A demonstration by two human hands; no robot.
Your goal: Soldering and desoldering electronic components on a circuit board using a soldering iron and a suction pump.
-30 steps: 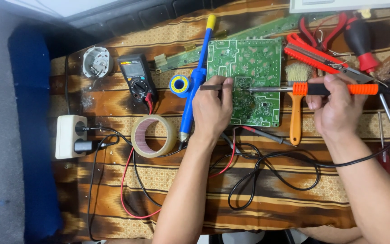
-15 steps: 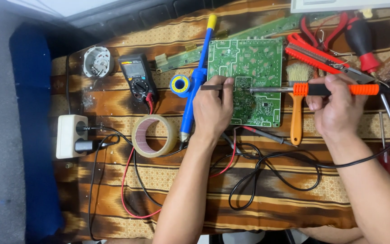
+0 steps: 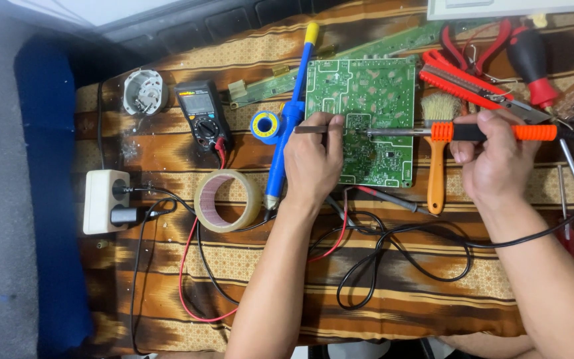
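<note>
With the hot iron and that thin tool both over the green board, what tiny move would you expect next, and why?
Probably a slight nudge of the soldering iron tip onto the joint. The right hand holds it level, its tip over the circuit board near the thin metal tool pinched in the left hand. Whether the tip already touches is unclear.

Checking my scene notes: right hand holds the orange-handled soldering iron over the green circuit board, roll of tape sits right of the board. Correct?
Not quite. The head view shows the roll of tape left of the green circuit board, near the white power strip. The right hand does hold the orange-handled soldering iron over the board.
</note>
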